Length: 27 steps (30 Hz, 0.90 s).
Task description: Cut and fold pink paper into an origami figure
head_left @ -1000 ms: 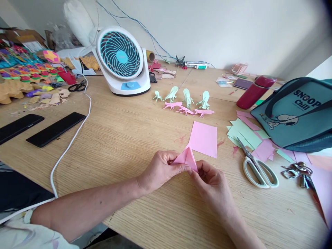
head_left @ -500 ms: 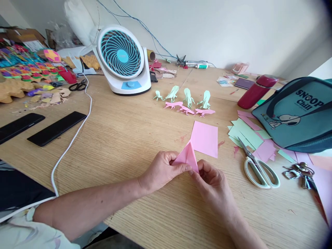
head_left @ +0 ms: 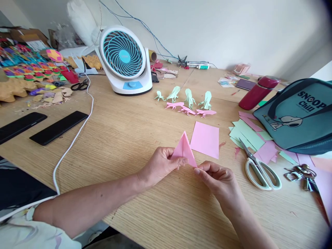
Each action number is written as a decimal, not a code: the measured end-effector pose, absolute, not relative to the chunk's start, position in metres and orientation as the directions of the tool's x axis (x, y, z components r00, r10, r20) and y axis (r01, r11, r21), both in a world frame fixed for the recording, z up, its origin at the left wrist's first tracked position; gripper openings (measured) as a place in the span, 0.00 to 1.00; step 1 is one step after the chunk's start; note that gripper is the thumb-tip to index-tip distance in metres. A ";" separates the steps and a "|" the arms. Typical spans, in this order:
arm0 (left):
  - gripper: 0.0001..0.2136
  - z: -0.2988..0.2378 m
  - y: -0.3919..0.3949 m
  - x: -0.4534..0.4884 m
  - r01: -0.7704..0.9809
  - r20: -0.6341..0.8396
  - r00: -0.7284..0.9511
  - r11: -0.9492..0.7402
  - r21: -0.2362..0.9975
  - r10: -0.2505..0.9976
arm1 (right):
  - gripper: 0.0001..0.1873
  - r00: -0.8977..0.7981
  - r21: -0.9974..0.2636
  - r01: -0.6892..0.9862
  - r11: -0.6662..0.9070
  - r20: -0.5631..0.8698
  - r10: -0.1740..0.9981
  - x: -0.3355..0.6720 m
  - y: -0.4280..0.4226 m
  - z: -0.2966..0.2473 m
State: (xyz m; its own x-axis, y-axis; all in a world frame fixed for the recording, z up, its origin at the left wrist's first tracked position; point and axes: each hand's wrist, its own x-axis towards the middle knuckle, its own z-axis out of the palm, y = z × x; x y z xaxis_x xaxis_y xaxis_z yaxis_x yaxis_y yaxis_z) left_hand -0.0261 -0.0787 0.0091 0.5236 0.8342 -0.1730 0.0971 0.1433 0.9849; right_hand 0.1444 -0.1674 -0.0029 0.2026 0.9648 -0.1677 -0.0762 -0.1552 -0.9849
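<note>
A pink paper (head_left: 183,148), folded to a triangle with its point upward, is held above the table between both hands. My left hand (head_left: 164,164) pinches its lower left side, thumb across the front and fingers behind. With thumb and fingertips, my right hand (head_left: 217,175) grips the lower right corner. Just beyond lies a flat pink paper sheet (head_left: 205,139). Farther back stand several folded figures, green paper figures (head_left: 190,98) behind pink paper figures (head_left: 187,110).
Scissors (head_left: 261,169) and keys (head_left: 302,175) lie at the right, near green paper pieces (head_left: 247,135). A red bottle (head_left: 259,92) leans by a teal bag (head_left: 295,117). A fan (head_left: 126,60) stands at the back; a white cable (head_left: 72,145) crosses the left side.
The folded paper has moved slightly left and up, and sits more upright. My right hand has slid outward to its lower right corner, farther from my left thumb.
</note>
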 end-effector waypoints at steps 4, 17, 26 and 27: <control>0.16 0.009 -0.074 -0.027 0.072 -0.186 0.532 0.175 0.982 0.826 | 0.17 0.223 -0.988 -0.041 -0.148 -0.154 0.963 0.147 -0.166 0.005; 0.18 0.009 -0.087 -0.025 0.143 -0.114 0.736 0.012 0.990 0.668 | 0.12 0.104 -0.992 -0.101 -0.074 -0.085 0.991 0.139 -0.169 -0.001; 0.17 0.005 -0.084 -0.027 0.151 -0.081 0.739 -0.047 0.987 0.669 | 0.13 0.125 -0.991 0.131 -0.028 -0.011 0.992 0.153 -0.173 0.015; 0.18 0.004 -0.083 -0.027 0.155 -0.084 0.739 -0.047 0.987 0.669 | 0.13 0.192 -0.980 0.199 0.021 0.060 0.980 0.161 -0.175 0.020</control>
